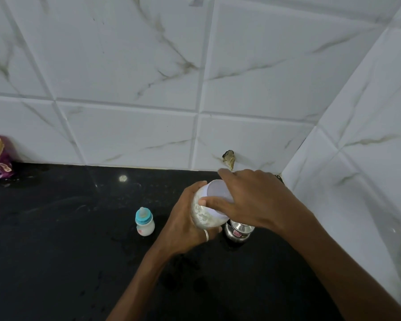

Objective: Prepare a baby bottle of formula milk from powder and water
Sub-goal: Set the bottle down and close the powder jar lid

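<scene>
White lid (218, 191) pinched by right hand (257, 201), probably twisting it; left hand (183, 227) clasps jar (204, 216) steady; bottle (144, 222) stands at nine o'clock.

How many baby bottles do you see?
1. The baby bottle stands upright on the black counter, just left of the left hand, which holds the jar. No other shows, though one could be hidden.

View: single head-worn wide-angle camera.
Facing: forward and down; black counter (56, 251) below the fingers (212, 201), tiled wall (125, 66) beyond them.
Range: close; fingers low, right of centre.
</scene>
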Action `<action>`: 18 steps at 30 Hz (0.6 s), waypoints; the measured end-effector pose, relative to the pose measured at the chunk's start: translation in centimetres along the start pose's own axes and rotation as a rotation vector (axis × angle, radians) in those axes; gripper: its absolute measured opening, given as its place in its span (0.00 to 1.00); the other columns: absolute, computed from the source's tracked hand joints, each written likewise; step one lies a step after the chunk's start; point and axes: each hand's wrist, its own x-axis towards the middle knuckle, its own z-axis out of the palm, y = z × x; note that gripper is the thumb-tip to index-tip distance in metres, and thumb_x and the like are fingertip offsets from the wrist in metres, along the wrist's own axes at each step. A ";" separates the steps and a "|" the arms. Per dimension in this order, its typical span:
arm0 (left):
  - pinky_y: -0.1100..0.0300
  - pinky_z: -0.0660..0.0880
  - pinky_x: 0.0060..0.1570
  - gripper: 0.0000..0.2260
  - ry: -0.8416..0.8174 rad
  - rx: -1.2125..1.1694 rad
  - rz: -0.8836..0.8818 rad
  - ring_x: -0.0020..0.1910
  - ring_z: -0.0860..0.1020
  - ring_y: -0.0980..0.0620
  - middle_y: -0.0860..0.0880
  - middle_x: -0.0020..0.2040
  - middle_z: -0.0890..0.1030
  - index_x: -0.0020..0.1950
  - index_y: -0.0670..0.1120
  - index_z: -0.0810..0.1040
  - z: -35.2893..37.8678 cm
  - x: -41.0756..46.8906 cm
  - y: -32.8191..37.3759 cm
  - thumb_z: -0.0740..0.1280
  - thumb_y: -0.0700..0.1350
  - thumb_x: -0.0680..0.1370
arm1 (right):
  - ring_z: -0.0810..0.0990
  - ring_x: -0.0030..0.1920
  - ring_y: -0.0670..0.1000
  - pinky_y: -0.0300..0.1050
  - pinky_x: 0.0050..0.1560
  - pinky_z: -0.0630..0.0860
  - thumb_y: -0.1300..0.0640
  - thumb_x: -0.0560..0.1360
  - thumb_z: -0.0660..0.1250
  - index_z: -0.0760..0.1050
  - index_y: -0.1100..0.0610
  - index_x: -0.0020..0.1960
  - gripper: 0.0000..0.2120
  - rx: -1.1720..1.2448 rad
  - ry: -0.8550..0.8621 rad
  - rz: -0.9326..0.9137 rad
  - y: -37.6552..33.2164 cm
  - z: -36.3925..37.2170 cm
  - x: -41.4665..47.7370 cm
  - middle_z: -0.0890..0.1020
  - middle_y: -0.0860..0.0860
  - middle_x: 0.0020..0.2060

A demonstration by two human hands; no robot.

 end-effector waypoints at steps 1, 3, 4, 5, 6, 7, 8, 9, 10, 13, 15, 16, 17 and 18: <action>0.48 0.59 0.78 0.29 -0.004 0.013 -0.071 0.77 0.67 0.39 0.35 0.78 0.66 0.80 0.34 0.58 0.5 0.0 0.7 0.66 0.33 0.82 | 0.81 0.60 0.55 0.51 0.49 0.72 0.20 0.72 0.48 0.62 0.44 0.75 0.41 0.032 -0.011 -0.037 0.3 -0.3 -0.1 0.79 0.49 0.66; 0.51 0.65 0.75 0.34 0.118 0.177 -0.221 0.73 0.71 0.43 0.40 0.75 0.71 0.78 0.38 0.64 1.1 0.0 2.3 0.75 0.36 0.75 | 0.75 0.71 0.53 0.54 0.58 0.75 0.22 0.74 0.55 0.49 0.36 0.80 0.40 0.083 -0.046 -0.143 0.9 -1.0 -0.4 0.68 0.45 0.78; 0.51 0.66 0.74 0.30 0.162 0.204 -0.229 0.72 0.73 0.43 0.40 0.73 0.73 0.76 0.38 0.67 1.1 0.4 2.6 0.74 0.37 0.77 | 0.72 0.74 0.53 0.55 0.60 0.75 0.24 0.74 0.57 0.46 0.34 0.80 0.40 0.078 -0.050 -0.189 1.1 -1.2 -0.5 0.63 0.44 0.80; 0.50 0.66 0.73 0.24 0.200 0.047 -0.245 0.71 0.74 0.43 0.40 0.72 0.74 0.74 0.37 0.69 0.2 0.6 2.3 0.70 0.38 0.80 | 0.71 0.75 0.53 0.55 0.60 0.76 0.25 0.74 0.58 0.44 0.33 0.80 0.40 0.057 -0.035 -0.225 1.2 -1.2 -0.6 0.61 0.45 0.81; 0.50 0.66 0.73 0.19 0.198 -0.060 -0.256 0.70 0.74 0.43 0.40 0.71 0.75 0.73 0.37 0.70 0.2 0.6 3.2 0.67 0.39 0.82 | 0.72 0.74 0.53 0.54 0.58 0.78 0.25 0.75 0.57 0.45 0.33 0.80 0.39 0.024 -0.008 -0.251 1.2 -1.1 -0.6 0.61 0.46 0.81; 0.50 0.64 0.73 0.19 0.214 -0.152 -0.299 0.71 0.73 0.43 0.40 0.72 0.74 0.74 0.37 0.69 -0.6 0.2 2.8 0.64 0.40 0.84 | 0.74 0.72 0.54 0.53 0.56 0.80 0.25 0.76 0.55 0.47 0.34 0.81 0.38 -0.018 0.024 -0.271 1.1 -0.8 -0.6 0.63 0.48 0.80; 0.51 0.63 0.75 0.20 0.302 -0.156 -0.314 0.73 0.71 0.43 0.39 0.74 0.72 0.76 0.37 0.67 -0.2 0.8 3.2 0.64 0.39 0.84 | 0.77 0.68 0.55 0.52 0.52 0.81 0.25 0.76 0.53 0.49 0.36 0.82 0.38 -0.062 0.057 -0.286 1.0 -0.5 -0.5 0.67 0.49 0.78; 0.53 0.62 0.75 0.23 0.297 -0.087 -0.337 0.73 0.71 0.44 0.40 0.75 0.72 0.77 0.38 0.65 -0.2 0.4 2.4 0.66 0.39 0.83 | 0.80 0.63 0.55 0.51 0.47 0.82 0.25 0.76 0.50 0.53 0.38 0.82 0.38 -0.096 0.092 -0.289 0.8 -0.3 -0.4 0.72 0.51 0.74; 0.56 0.63 0.74 0.28 0.180 -0.008 -0.352 0.73 0.72 0.46 0.41 0.75 0.73 0.78 0.39 0.65 0.6 0.5 2.5 0.70 0.39 0.80 | 0.82 0.58 0.54 0.49 0.42 0.81 0.25 0.76 0.49 0.57 0.40 0.82 0.38 -0.110 0.132 -0.284 0.5 0.0 -0.2 0.76 0.51 0.68; 0.53 0.61 0.77 0.25 0.138 0.018 -0.193 0.75 0.70 0.44 0.41 0.76 0.70 0.79 0.40 0.63 -0.8 0.3 1.5 0.66 0.42 0.84 | 0.84 0.40 0.56 0.45 0.32 0.76 0.26 0.76 0.50 0.74 0.48 0.74 0.38 -0.078 0.281 -0.278 -0.1 0.9 0.4 0.82 0.54 0.53; 0.48 0.56 0.78 0.24 0.164 -0.188 -0.208 0.78 0.65 0.40 0.37 0.79 0.64 0.80 0.37 0.58 -0.5 1.4 2.1 0.60 0.42 0.86 | 0.82 0.34 0.57 0.46 0.30 0.77 0.28 0.78 0.53 0.79 0.52 0.68 0.36 -0.071 0.346 -0.285 -0.3 1.5 0.8 0.82 0.56 0.47; 0.46 0.55 0.78 0.24 0.167 -0.191 -0.219 0.79 0.64 0.39 0.35 0.80 0.63 0.80 0.35 0.56 0.5 1.6 3.4 0.59 0.41 0.86 | 0.81 0.32 0.57 0.45 0.30 0.77 0.29 0.78 0.54 0.80 0.53 0.67 0.34 -0.068 0.373 -0.280 -0.5 1.8 1.0 0.83 0.56 0.45; 0.45 0.55 0.78 0.25 0.159 -0.138 -0.222 0.79 0.63 0.37 0.34 0.80 0.62 0.79 0.33 0.55 0.1 1.4 2.8 0.60 0.40 0.86 | 0.81 0.31 0.56 0.44 0.29 0.76 0.31 0.78 0.55 0.80 0.53 0.66 0.33 -0.059 0.398 -0.269 -0.7 2.0 1.1 0.83 0.56 0.44; 0.44 0.55 0.79 0.25 0.146 -0.107 -0.210 0.79 0.62 0.36 0.33 0.80 0.62 0.79 0.32 0.56 0.7 1.8 2.6 0.60 0.39 0.85 | 0.80 0.30 0.56 0.43 0.29 0.75 0.33 0.78 0.57 0.81 0.54 0.66 0.31 -0.045 0.426 -0.255 -0.9 2.2 1.2 0.83 0.56 0.43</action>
